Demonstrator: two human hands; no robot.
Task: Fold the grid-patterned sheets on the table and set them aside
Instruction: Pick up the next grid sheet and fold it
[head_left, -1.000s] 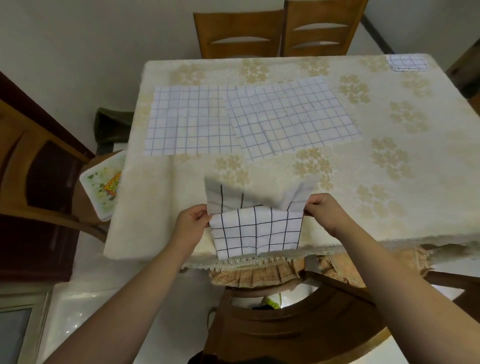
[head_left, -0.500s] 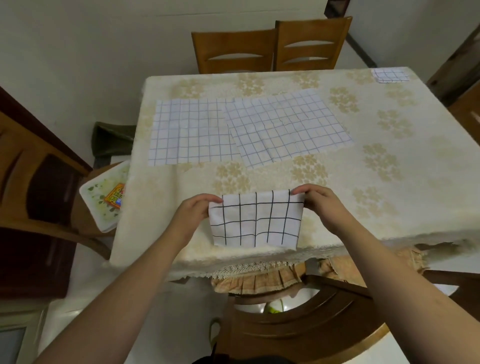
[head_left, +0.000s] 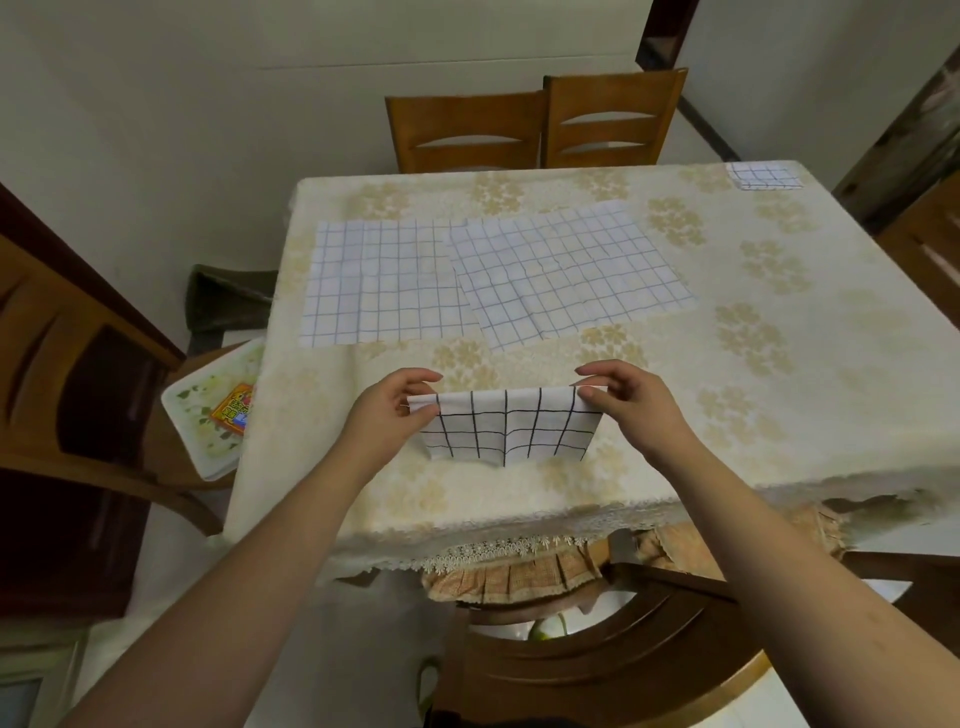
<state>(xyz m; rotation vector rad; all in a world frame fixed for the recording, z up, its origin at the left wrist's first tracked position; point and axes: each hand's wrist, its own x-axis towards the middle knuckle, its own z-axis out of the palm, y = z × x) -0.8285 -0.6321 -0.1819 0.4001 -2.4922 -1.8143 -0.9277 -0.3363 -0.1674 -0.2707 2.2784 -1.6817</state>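
Sheet (head_left: 506, 431), folded, hangs at the frame's centre; left hand (head_left: 387, 415) and right hand (head_left: 631, 402) each pinch a top corner. Should one pinch loosen, the layers could slide apart and the fold would open.

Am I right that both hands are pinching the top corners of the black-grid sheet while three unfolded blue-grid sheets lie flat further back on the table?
Not quite: the head view shows two unfolded blue-grid sheets, not three; the small piece at the far right corner looks already folded. The rest holds: the left hand and right hand pinch the black-grid sheet by its top corners.
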